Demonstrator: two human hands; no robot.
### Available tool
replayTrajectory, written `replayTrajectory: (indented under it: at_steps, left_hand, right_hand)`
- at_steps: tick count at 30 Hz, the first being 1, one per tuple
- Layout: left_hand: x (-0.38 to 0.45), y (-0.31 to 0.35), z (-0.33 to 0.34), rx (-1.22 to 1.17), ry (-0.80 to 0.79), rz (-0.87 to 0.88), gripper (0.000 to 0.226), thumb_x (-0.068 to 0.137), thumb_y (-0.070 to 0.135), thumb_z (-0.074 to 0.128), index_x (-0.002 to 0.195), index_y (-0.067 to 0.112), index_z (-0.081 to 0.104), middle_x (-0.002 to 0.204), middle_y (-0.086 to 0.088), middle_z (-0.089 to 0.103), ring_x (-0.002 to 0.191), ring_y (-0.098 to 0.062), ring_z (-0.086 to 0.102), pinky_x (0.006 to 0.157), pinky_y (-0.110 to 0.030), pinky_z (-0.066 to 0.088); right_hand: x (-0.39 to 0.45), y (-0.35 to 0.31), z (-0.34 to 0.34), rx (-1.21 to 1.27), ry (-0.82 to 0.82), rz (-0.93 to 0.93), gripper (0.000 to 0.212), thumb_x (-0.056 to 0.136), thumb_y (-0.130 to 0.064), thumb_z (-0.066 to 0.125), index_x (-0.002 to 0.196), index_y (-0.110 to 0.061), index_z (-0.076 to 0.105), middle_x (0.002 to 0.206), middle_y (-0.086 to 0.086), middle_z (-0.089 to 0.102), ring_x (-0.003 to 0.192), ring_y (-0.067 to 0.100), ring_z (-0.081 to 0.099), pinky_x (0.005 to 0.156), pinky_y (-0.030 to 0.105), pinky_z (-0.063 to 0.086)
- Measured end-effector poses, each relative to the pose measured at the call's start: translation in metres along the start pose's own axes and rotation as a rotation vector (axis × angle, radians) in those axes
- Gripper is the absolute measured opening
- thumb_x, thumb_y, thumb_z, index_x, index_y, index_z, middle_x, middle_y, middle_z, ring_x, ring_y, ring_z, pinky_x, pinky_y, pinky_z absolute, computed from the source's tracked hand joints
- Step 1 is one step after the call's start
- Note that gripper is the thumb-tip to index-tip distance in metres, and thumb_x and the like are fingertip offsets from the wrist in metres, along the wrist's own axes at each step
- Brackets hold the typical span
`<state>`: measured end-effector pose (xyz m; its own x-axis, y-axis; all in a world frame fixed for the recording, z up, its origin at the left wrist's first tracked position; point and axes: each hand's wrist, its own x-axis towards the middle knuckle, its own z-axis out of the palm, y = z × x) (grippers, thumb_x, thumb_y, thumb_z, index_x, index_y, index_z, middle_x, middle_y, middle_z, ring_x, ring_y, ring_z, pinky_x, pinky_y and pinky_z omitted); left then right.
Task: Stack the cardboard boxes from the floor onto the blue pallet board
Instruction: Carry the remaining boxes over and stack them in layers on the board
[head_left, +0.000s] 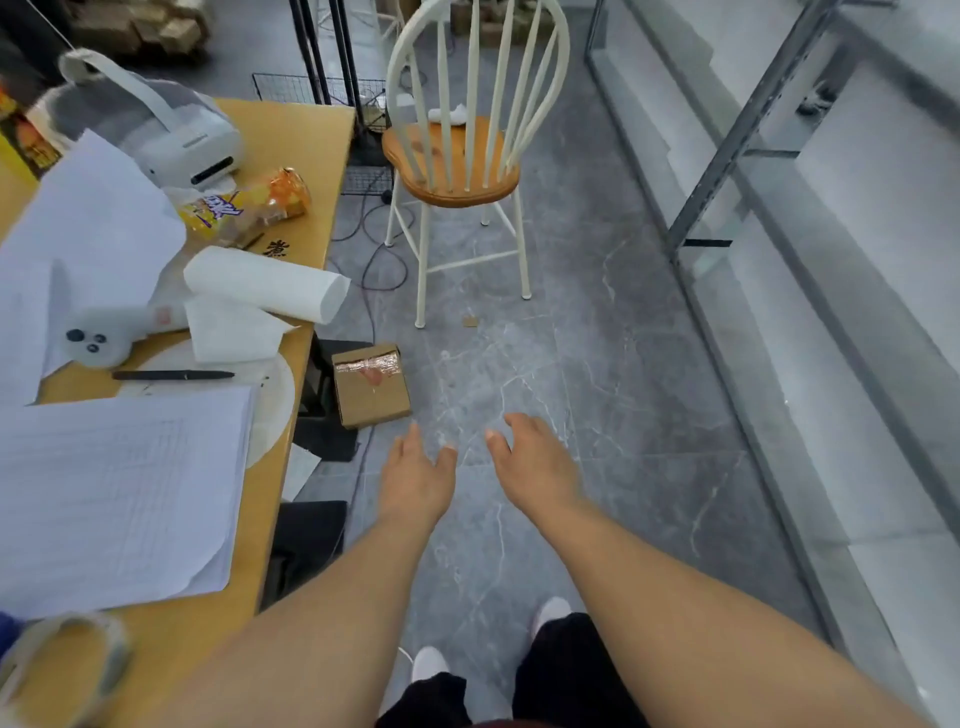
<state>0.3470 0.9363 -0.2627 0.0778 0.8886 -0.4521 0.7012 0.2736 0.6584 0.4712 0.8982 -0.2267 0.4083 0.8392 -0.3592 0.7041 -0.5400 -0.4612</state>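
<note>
I take the desk (291, 135) as my landmark. It fills the left side of the view, and the grey floor (597, 364) runs along its right edge toward the white chair (457, 156), which stands beyond the far corner of the desk.

The only cardboard box (370, 384) I can see lies on the floor just beside the right edge of the desk, close to the desk leg, about halfway along it. It is flat and nearly square, so I cannot name a clear long axis; the taped end points away from me, toward the chair. No blue pallet board is in view, so I cannot say where the box must go.

The relation that matters, in my judgement: the box is ahead of both hands and to their left, toward the desk. The left hand (415, 478) is clearly nearer to it, near but apart from its near corner. The right hand (535, 462) is farther from the desk, over bare floor.

Both arms are stretched forward and down, with the backs of the hands up. The grip of each hand is loose: fingers spread and only a little bent, holding nothing and touching nothing. I think the coming move must bring both hands left and forward, one to each side of the box.
</note>
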Motion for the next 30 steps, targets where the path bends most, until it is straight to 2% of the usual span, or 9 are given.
replayTrajectory:
  at_steps: [3, 9, 13, 19, 22, 25, 30]
  left_hand:
    - [0.035, 0.012, 0.010, 0.000, -0.011, -0.036, 0.066, 0.095, 0.041, 0.042, 0.149, 0.015, 0.015, 0.156, -0.007, 0.018, 0.143, -0.024, 0.017, 0.114, -0.036, 0.017]
    - [0.110, 0.047, 0.030, -0.056, 0.051, -0.143, 0.065, 0.095, 0.038, 0.044, 0.148, 0.015, 0.016, 0.153, -0.009, 0.023, 0.139, -0.024, 0.025, 0.110, -0.034, 0.023]
    - [0.164, 0.074, 0.049, -0.095, 0.061, -0.229, 0.063, 0.095, 0.038, 0.044, 0.149, 0.019, 0.017, 0.151, -0.007, 0.030, 0.136, -0.025, 0.031, 0.107, -0.033, 0.027]
    - [0.246, 0.094, 0.074, -0.137, 0.122, -0.335, 0.063, 0.094, 0.033, 0.045, 0.149, 0.020, 0.017, 0.148, -0.008, 0.034, 0.132, -0.027, 0.036, 0.109, -0.035, 0.028]
    - [0.279, 0.087, 0.080, -0.145, 0.161, -0.374, 0.062, 0.093, 0.033, 0.046, 0.148, 0.025, 0.018, 0.145, -0.006, 0.039, 0.128, -0.029, 0.040, 0.107, -0.037, 0.032]
    - [0.313, 0.068, 0.087, -0.123, 0.172, -0.406, 0.061, 0.094, 0.034, 0.045, 0.148, 0.021, 0.020, 0.148, -0.007, 0.036, 0.132, -0.027, 0.036, 0.109, -0.038, 0.030]
    - [0.374, 0.014, 0.105, -0.066, 0.192, -0.450, 0.058, 0.094, 0.024, 0.045, 0.146, 0.023, 0.022, 0.147, -0.006, 0.035, 0.132, -0.026, 0.037, 0.104, -0.034, 0.031]
  right_hand:
    - [0.043, 0.002, -0.002, -0.006, -0.029, -0.008, 0.046, 0.098, -0.043, 0.033, 0.134, -0.017, 0.041, 0.136, 0.006, 0.044, 0.116, 0.026, 0.051, 0.093, 0.040, 0.043]
    - [0.144, 0.012, -0.009, -0.013, -0.122, -0.056, 0.046, 0.098, -0.042, 0.034, 0.136, -0.017, 0.040, 0.136, 0.006, 0.044, 0.117, 0.024, 0.048, 0.088, 0.036, 0.041]
    - [0.225, 0.021, -0.024, -0.025, -0.155, -0.074, 0.042, 0.098, -0.040, 0.035, 0.131, -0.016, 0.044, 0.132, 0.006, 0.046, 0.110, 0.025, 0.053, 0.081, 0.034, 0.041]
    - [0.329, 0.026, -0.030, -0.083, -0.220, -0.112, 0.045, 0.098, -0.040, 0.036, 0.136, -0.017, 0.041, 0.135, 0.008, 0.044, 0.115, 0.027, 0.050, 0.083, 0.035, 0.041]
    - [0.367, 0.024, -0.014, -0.090, -0.239, -0.130, 0.046, 0.098, -0.042, 0.033, 0.135, -0.017, 0.042, 0.132, 0.008, 0.046, 0.113, 0.028, 0.052, 0.081, 0.035, 0.040]
    - [0.396, 0.023, 0.015, -0.052, -0.260, -0.129, 0.047, 0.099, -0.043, 0.030, 0.135, -0.017, 0.044, 0.132, 0.009, 0.047, 0.113, 0.028, 0.052, 0.085, 0.035, 0.041]
    - [0.443, 0.030, 0.087, -0.056, -0.330, -0.126, 0.040, 0.100, -0.033, 0.032, 0.134, -0.015, 0.043, 0.130, 0.008, 0.047, 0.112, 0.026, 0.051, 0.077, 0.032, 0.037]
